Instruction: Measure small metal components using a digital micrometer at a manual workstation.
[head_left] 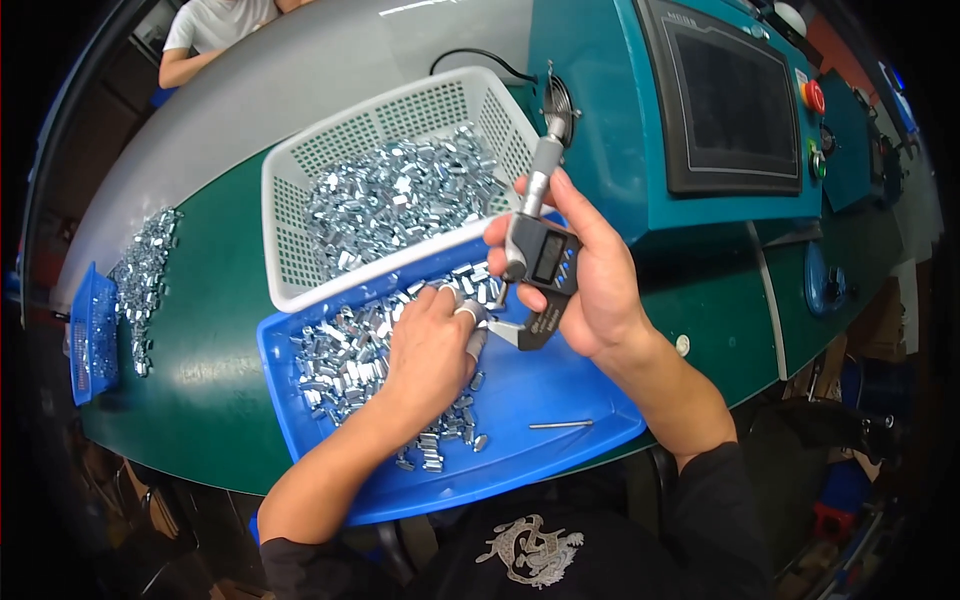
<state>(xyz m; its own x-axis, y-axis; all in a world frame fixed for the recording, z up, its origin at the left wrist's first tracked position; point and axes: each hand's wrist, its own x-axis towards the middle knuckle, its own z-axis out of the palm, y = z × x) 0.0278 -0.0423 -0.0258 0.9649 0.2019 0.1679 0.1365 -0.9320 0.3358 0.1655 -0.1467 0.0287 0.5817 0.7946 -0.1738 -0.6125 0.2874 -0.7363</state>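
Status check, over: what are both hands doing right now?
Right hand grips digital micrometer. Left hand in small metal parts on blue tray. Nothing blocking.

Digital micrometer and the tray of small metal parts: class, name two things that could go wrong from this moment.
1. The right hand holds the digital micrometer above the blue tray; a slipped grip could drop it onto the metal parts.
2. The white basket rests partly on the tray's edge; a nudge from the left hand might tip it and mix both piles.
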